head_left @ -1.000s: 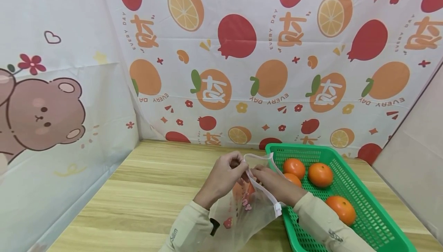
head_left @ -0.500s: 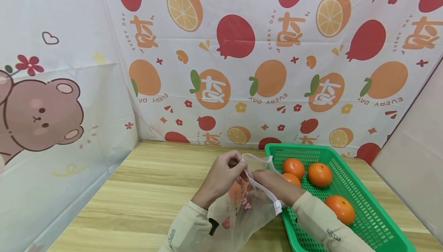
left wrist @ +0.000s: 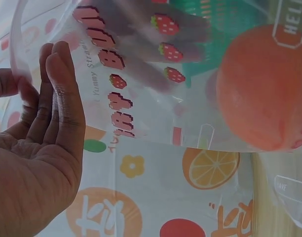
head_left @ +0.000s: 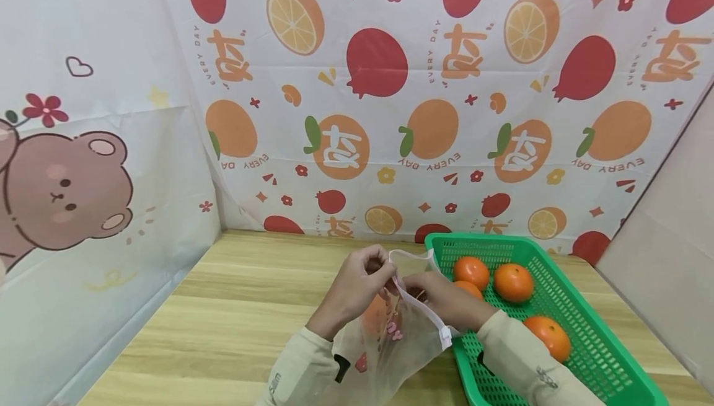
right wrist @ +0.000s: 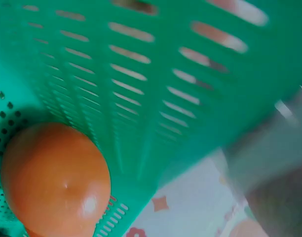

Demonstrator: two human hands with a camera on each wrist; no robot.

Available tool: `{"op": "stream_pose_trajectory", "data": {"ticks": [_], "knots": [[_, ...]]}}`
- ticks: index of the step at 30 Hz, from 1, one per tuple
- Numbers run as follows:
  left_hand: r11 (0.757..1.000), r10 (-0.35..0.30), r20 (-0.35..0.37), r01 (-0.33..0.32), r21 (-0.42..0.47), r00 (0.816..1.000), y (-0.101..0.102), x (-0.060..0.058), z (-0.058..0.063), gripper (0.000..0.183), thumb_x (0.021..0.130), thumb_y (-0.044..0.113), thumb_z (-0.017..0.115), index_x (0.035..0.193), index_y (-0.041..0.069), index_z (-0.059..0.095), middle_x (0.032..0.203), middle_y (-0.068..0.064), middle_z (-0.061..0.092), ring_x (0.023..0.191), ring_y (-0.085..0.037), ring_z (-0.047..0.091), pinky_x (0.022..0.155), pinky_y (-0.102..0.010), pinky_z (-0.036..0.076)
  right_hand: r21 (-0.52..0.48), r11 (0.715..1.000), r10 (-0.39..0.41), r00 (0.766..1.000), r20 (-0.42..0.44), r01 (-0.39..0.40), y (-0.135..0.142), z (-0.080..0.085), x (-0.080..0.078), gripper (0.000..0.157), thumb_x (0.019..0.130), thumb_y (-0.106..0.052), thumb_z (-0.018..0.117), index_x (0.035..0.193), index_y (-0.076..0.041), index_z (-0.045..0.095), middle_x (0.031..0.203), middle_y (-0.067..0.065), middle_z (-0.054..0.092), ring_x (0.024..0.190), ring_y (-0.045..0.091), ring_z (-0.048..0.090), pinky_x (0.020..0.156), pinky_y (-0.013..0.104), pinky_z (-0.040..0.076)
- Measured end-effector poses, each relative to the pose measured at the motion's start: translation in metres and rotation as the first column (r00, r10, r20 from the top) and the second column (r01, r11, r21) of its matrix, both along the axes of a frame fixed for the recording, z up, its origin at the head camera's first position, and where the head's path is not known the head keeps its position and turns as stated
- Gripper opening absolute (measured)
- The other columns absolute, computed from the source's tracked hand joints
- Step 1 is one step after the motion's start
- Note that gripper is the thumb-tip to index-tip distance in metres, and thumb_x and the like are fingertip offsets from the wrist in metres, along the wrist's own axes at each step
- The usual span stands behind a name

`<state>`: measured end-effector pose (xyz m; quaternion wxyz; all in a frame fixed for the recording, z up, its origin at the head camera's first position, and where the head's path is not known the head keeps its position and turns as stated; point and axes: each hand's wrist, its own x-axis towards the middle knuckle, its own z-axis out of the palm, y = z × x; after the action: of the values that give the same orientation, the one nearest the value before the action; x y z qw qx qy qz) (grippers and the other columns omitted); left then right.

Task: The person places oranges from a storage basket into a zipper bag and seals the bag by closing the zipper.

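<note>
My left hand (head_left: 359, 279) pinches the pale zip rim of a clear printed bag (head_left: 409, 353), near its upper corner. In the left wrist view its thumb and index finger meet at the rim while the other fingers stand fairly straight. My right hand (head_left: 443, 297) reaches into the bag's mouth. Through the film, its fingers (left wrist: 161, 69) look extended and apart from the orange (left wrist: 262, 91) lower in the bag. A white slider (head_left: 445, 336) sits on the zip. The right wrist view shows only a blurred bit of that hand at its lower right.
A green perforated basket (head_left: 599, 325) stands at the right on the wooden table (head_left: 223, 331). Several oranges lie in it, one (head_left: 548, 338) under the right sleeve's edge and another (head_left: 514, 282) farther back. Printed fabric (head_left: 374, 164) hangs behind.
The orange has dropped from the right hand deeper into the bag. The right hand has drawn back slightly toward the bag's mouth; the left hand has kept its hold on the rim.
</note>
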<state>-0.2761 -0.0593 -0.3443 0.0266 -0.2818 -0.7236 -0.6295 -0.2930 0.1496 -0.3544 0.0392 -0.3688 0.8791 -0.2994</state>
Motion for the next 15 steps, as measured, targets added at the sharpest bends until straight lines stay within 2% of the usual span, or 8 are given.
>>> {"op": "stream_pose_trajectory", "data": {"ticks": [3,8,11,15], "knots": [[1.0,0.001,0.002,-0.001,-0.01,1.0,0.0,-0.001,-0.001,0.017,0.101,0.009,0.055,0.086,0.002,0.058,0.077,-0.007,0.07,0.068,-0.023,0.069,0.062,-0.033,0.059,-0.14,0.99,-0.02,1.0,-0.024,0.017,0.011,0.008,0.001,0.02,0.098,-0.011,0.068,0.117,-0.009,0.072,0.101,-0.002,0.073,0.087,0.009,0.068,0.079,0.026,0.057],[1.0,-0.011,0.01,0.011,-0.013,1.0,0.001,-0.003,-0.002,0.017,0.101,0.011,0.058,0.088,0.0,0.058,0.079,-0.008,0.071,0.07,-0.024,0.07,0.061,-0.032,0.059,-0.301,0.948,-0.136,0.986,-0.1,0.101,0.033,0.024,0.006,0.025,0.097,-0.011,0.069,0.121,-0.006,0.071,0.109,0.005,0.073,0.091,0.017,0.07,0.08,0.031,0.059],[1.0,-0.015,0.02,0.015,-0.012,1.0,0.002,-0.003,-0.002,0.017,0.101,0.011,0.059,0.089,0.0,0.058,0.08,-0.009,0.071,0.071,-0.026,0.07,0.061,-0.032,0.059,-0.318,0.932,-0.23,0.962,-0.149,0.174,0.046,0.029,0.009,0.027,0.097,-0.014,0.07,0.123,-0.007,0.07,0.114,0.005,0.072,0.096,0.019,0.07,0.082,0.034,0.059],[1.0,-0.013,0.028,0.013,-0.018,1.0,0.001,-0.003,-0.003,0.016,0.101,0.009,0.059,0.088,0.0,0.058,0.08,-0.009,0.071,0.073,-0.03,0.071,0.061,-0.032,0.059,-0.224,0.933,-0.329,0.919,-0.216,0.281,0.062,0.029,0.007,0.038,0.095,-0.017,0.073,0.131,-0.011,0.065,0.126,0.004,0.067,0.109,0.024,0.066,0.09,0.045,0.056]]}}
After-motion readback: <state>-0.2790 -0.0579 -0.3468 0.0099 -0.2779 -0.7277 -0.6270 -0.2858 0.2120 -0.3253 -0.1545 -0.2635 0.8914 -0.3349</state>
